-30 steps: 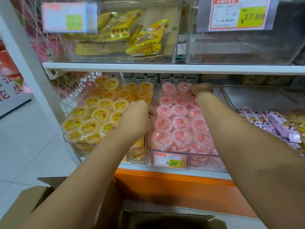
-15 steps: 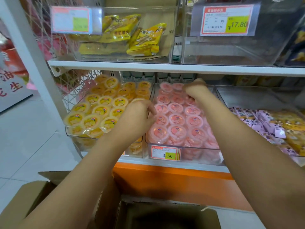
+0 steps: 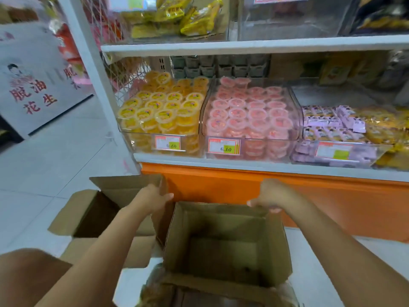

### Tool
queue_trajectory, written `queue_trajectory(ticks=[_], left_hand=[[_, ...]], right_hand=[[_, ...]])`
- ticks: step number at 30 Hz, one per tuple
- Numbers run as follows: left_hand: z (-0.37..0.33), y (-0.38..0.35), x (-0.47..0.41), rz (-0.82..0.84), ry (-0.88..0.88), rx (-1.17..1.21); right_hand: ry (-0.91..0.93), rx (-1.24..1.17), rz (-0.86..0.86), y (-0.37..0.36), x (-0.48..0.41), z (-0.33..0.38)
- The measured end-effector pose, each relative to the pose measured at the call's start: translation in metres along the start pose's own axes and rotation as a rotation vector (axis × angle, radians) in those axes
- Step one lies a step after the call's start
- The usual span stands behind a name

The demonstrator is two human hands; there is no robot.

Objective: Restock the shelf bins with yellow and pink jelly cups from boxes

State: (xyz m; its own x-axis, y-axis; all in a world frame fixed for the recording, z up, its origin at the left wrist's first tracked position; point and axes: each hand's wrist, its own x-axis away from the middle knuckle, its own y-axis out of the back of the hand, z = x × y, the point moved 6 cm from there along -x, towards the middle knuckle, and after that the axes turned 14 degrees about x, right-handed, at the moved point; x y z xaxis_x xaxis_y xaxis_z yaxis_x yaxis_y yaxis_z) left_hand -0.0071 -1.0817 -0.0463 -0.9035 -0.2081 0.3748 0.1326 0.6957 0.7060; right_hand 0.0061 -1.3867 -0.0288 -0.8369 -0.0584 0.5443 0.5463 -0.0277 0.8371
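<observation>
Yellow cups [image 3: 159,111] beside pink cups [image 3: 250,114], open box [image 3: 177,235] below

The open box [image 3: 177,235] at 6 o'clock gapes wide, free from above. At 12 o'clock the yellow bin [image 3: 141,140] and pink bin [image 3: 250,141] are heaped full, leaving only the gap under the upper shelf [image 3: 243,45]. A 2nd box [image 3: 119,189] crowds 9 o'clock.

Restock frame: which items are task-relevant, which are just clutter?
Job: yellow jelly cups, pink jelly cups, front box, left box, left hand, right hand at the front box's rim.
Lying about: purple packets, yellow snack bags, floor sign.
</observation>
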Motion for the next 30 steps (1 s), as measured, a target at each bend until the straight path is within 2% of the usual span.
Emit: queue_trajectory(ticks=[2, 5, 9, 12, 14, 17, 19, 23, 25, 30], left_hand=[[0.023, -0.009, -0.009, -0.024, 0.038, -0.016], [0.046, -0.023, -0.013, -0.014, 0.077, -0.102], [0.06, -0.022, -0.007, 0.058, 0.111, -0.279], [0.089, -0.009, -0.001, 0.278, 0.302, -0.333], [0.109, 0.002, 0.005, 0.389, 0.453, -0.219], [0.118, 0.011, 0.002, 0.454, 0.539, 0.208], [0.117, 0.022, -0.002, 0.436, 0.542, 0.375], [0.136, 0.051, -0.022, 0.384, 0.456, 0.088], [0.152, 0.07, -0.036, 0.26, 0.424, -0.006], [0.201, 0.111, -0.053, 0.063, 0.518, -0.19]], right_hand=[[-0.084, 0.163, 0.039, -0.026, -0.007, -0.013], [-0.164, 0.234, 0.16, -0.059, -0.013, -0.033], [-0.255, 0.077, 0.116, -0.067, -0.012, -0.047], [-0.231, -0.082, 0.047, -0.063, -0.017, -0.023], [-0.216, -0.138, -0.018, -0.06, -0.021, 0.001], [-0.146, -0.169, -0.031, -0.062, -0.031, 0.045], [-0.1, -0.193, 0.004, -0.063, -0.04, 0.074], [0.022, -0.22, 0.031, -0.059, -0.058, 0.136], [0.112, -0.185, 0.061, -0.061, -0.068, 0.172], [0.31, -0.037, 0.218, -0.07, -0.091, 0.257]])
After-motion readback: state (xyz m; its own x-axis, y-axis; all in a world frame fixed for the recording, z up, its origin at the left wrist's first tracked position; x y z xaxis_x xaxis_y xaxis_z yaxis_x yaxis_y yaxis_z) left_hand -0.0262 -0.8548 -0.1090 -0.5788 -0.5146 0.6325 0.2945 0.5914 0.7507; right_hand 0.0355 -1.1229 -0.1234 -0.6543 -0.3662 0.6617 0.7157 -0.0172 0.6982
